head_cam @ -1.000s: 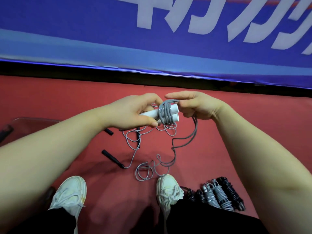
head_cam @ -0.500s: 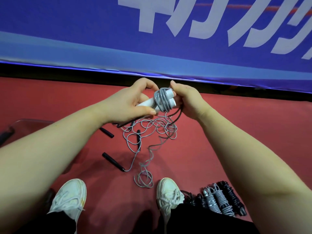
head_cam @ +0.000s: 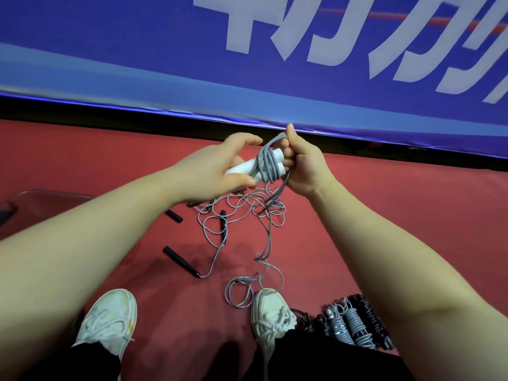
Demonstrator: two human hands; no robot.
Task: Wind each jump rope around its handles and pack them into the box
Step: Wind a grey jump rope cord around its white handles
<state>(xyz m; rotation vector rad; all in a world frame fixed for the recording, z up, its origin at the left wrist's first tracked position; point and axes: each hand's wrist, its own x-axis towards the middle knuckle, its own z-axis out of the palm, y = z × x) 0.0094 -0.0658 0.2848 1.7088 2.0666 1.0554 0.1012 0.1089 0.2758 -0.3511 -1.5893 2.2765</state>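
1. Two white shoes point(head_cam: 107, 320) stand on the red floor point(head_cam: 384, 202). Just beside the right shoe lies a row of wound ropes point(head_cam: 351, 323), grey and black.
2. Ahead of the shoes, loose cords point(head_cam: 220, 224) with black handles point(head_cam: 180, 261) lie tangled on the floor.
3. A clear box point(head_cam: 55, 192) shows at the left edge, partly hidden by the arm.
4. Above the tangle, the left hand point(head_cam: 214, 169) grips two white handles point(head_cam: 242, 167) side by side.
5. A grey rope point(head_cam: 268, 166) is coiled several times round the handles; its slack hangs to the floor.
6. The right hand point(head_cam: 305, 163), thumb up, fingers curled, holds a loop of that rope at the handle ends.
7. Beyond, a blue banner point(head_cam: 247, 64) with white lettering.
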